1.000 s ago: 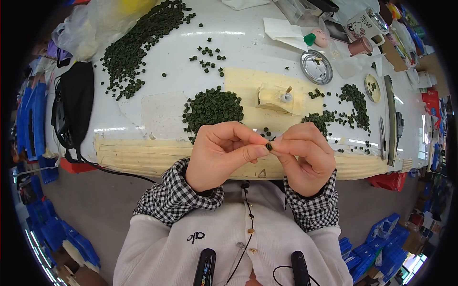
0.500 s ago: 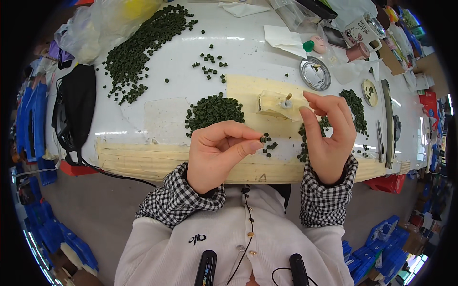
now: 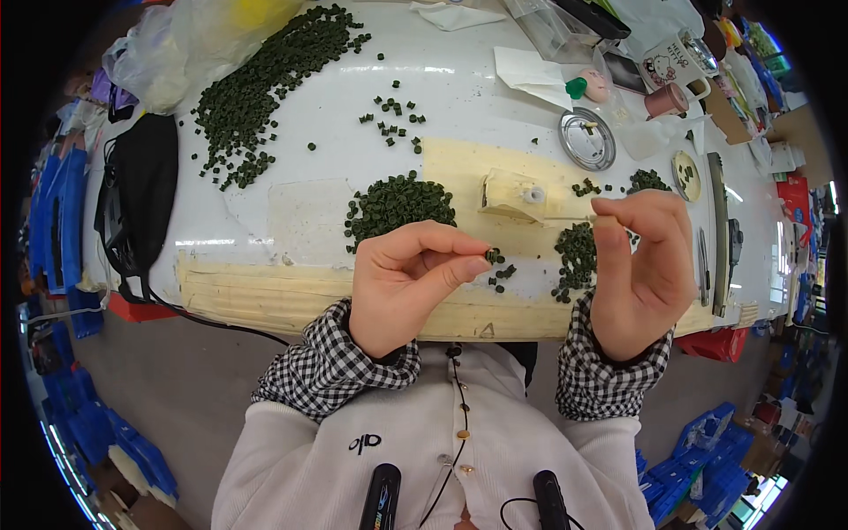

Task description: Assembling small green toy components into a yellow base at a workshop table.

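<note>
Green piece [image 3: 489, 255] in pinch of left hand [image 3: 397, 287], thin rod [image 3: 567, 218] in right hand [image 3: 645, 274]

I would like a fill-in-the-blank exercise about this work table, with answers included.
The colour of the heaped small pieces is dark ____.
The thin rod points from the right hand toward the picture's ____ side.
The left hand holds its thumb and index ____ close together.
The checked cuffs are black and ____.
green; left; finger; white
</note>
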`<state>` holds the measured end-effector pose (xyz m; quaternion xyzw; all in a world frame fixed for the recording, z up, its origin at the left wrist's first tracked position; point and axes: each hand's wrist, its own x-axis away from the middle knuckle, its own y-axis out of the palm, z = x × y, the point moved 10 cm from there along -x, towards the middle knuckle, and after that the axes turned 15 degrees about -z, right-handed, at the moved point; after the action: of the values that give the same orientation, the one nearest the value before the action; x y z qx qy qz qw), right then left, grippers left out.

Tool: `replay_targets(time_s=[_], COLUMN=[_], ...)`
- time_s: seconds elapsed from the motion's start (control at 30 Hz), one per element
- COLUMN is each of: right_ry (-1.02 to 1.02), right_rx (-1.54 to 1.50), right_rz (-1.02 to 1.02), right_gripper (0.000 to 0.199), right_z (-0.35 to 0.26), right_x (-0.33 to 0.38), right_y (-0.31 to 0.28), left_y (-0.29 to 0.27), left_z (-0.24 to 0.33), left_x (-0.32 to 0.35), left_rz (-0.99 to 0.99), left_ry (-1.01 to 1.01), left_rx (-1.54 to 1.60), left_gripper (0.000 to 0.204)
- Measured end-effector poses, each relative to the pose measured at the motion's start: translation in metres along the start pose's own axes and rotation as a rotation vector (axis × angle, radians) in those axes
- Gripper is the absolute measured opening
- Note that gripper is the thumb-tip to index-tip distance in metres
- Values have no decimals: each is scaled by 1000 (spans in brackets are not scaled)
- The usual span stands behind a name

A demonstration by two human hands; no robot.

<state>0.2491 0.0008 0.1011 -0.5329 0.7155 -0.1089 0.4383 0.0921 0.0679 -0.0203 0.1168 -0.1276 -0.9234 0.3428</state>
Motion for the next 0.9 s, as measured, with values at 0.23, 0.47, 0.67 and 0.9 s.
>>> replay_targets(time_s=[0.23,0.47,0.67,0.9], right_ry=[103,53,34,159], right_rx=[-638,-491,-510,-544], right_rz=[-181,-378,-261,-46], right_gripper=[4,17,8,7], right_z=[13,6,8,24], right_x=[5,3,1,3], right_y=[47,56,51,33], left_y=[4,4,4,3], left_z=[0,-1,0,0], left_x=[-1,-1,-1,-1], left_rz=[-44,-45,-45,-8], left_ry=[4,17,23,-23], left_rx=[57,63,68,1], left_gripper=[16,16,16,12])
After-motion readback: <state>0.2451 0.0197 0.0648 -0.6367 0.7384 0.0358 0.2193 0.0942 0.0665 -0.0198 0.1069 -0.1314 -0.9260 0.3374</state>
